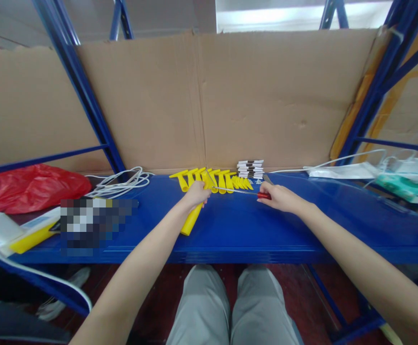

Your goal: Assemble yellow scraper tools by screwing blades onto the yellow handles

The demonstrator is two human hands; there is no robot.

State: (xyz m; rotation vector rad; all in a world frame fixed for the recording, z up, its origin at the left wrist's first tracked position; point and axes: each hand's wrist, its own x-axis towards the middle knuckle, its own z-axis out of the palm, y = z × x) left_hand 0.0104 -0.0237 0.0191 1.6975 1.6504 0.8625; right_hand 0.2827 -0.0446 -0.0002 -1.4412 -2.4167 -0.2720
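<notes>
We've got our left hand (198,194) gripping a yellow tubular handle (192,220), right hand (280,198) clutching a red-handled, metal-shafted tool (264,195).

Bright glare at top, soft detail, stretched edges

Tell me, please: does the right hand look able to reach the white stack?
Probably yes: the white stack lies close beyond the right hand and nothing seems to block it, though that hand holds a red-handled tool.
</notes>
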